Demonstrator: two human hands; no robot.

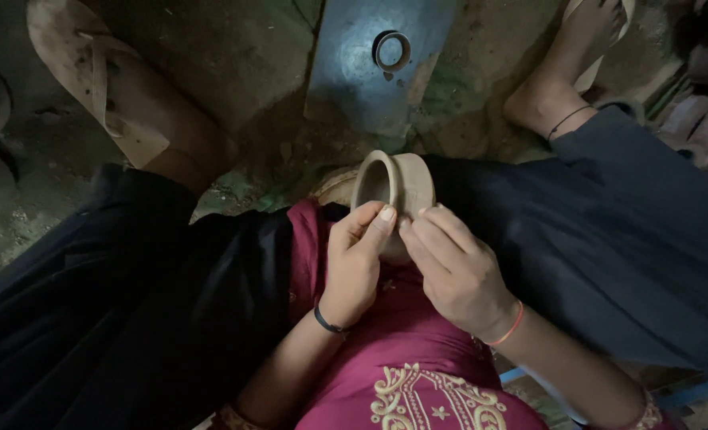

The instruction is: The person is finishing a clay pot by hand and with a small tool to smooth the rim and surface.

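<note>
Both hands, left hand (354,259) and right hand (455,271), clasp clay pot (394,185); pot base hidden.

Hands: two, left hand (356,263), right hand (457,275), both on same pot
Clay pot (394,187): one, unfired, mouth tilted left
Clay ring (391,49): one, on blue slab (354,80)
Blue slab: one
Feet: two, each on sandal (91,72); second sandal only partly seen, top right
Wrist bands: two, black band (327,324) on left wrist, orange band (508,328) on right
Dark anklet (567,119): one
</note>
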